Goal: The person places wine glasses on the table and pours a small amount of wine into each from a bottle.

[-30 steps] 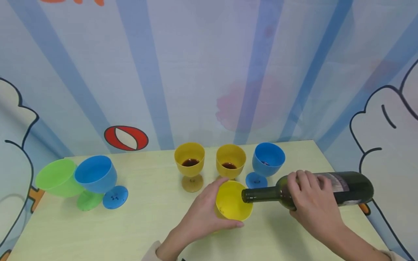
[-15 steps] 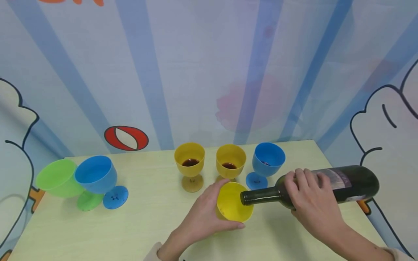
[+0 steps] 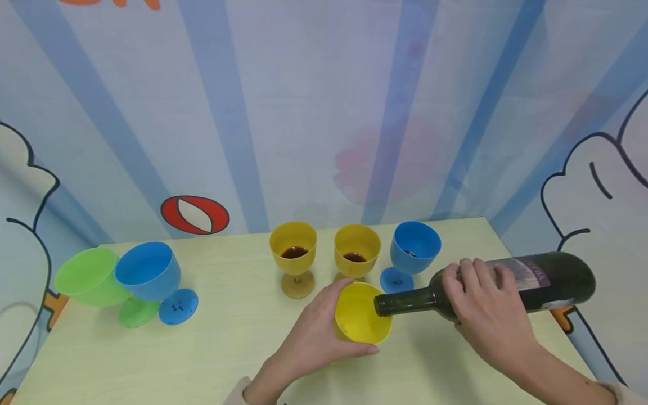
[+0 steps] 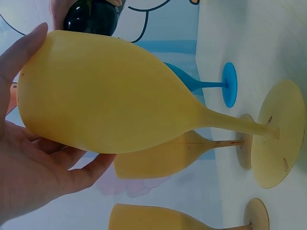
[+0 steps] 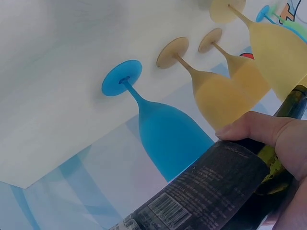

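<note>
My left hand (image 3: 316,334) holds the bowl of a yellow goblet (image 3: 361,315), thumb on the near side and fingers around the far side. In the left wrist view this yellow goblet (image 4: 110,96) has its stem and round foot toward the table. My right hand (image 3: 488,318) grips a dark green wine bottle (image 3: 552,278) around its shoulder. The bottle lies almost level, its base slightly raised, with its mouth at the right part of the goblet's rim. No stream of liquid shows at the mouth. A printed label with a barcode (image 5: 169,211) shows in the right wrist view.
Behind my hands stand two yellow goblets, one (image 3: 293,244) left and one (image 3: 357,247) nearer the middle, both with dark liquid. A blue goblet (image 3: 415,247) is beside them. At the left of the table (image 3: 228,326) are a green goblet (image 3: 91,278) and another blue goblet (image 3: 149,273).
The bottle's base has risen step by step and shifted right, so it tilts a little more toward the goblet. The left hand and its goblet have stayed nearly in place.
</note>
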`<state>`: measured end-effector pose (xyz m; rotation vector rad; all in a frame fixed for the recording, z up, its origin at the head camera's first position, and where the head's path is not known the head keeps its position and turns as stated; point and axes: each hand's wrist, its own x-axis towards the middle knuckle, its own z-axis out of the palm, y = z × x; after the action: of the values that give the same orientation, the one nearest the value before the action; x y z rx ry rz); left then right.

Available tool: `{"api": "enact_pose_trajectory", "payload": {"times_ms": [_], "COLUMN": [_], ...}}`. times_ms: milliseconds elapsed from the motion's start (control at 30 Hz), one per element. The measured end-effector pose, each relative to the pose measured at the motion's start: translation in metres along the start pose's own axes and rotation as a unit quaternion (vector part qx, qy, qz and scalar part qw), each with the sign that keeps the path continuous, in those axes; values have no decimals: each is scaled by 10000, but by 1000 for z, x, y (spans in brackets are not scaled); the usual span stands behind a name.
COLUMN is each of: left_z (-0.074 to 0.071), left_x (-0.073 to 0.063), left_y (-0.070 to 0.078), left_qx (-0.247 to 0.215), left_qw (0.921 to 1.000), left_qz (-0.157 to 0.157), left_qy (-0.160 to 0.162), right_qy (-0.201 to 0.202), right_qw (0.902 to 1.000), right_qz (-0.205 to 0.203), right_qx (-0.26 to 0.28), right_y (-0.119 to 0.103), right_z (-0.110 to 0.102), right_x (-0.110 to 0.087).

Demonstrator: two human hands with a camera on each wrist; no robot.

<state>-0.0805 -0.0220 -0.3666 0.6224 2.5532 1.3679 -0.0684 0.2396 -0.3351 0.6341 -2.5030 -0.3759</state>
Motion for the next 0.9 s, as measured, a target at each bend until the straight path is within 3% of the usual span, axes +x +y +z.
{"api": "enact_pose_trajectory", "payload": {"times_ms": [333, 900], "left_z": [0, -1], "left_x": [-1, 1], "left_y": [1, 0], "left_qx": [-1, -11], "left_qw": [9999, 10000], "left_qz": [-111, -25], "left_qy": [-61, -8], "right_qy": [-85, -23], "right_qw": [9999, 9996], "right_qz": [-83, -224], "right_qx": [-85, -174], "right_y": [1, 3], "right_z": [-2, -5], "right_x": [1, 5]}}
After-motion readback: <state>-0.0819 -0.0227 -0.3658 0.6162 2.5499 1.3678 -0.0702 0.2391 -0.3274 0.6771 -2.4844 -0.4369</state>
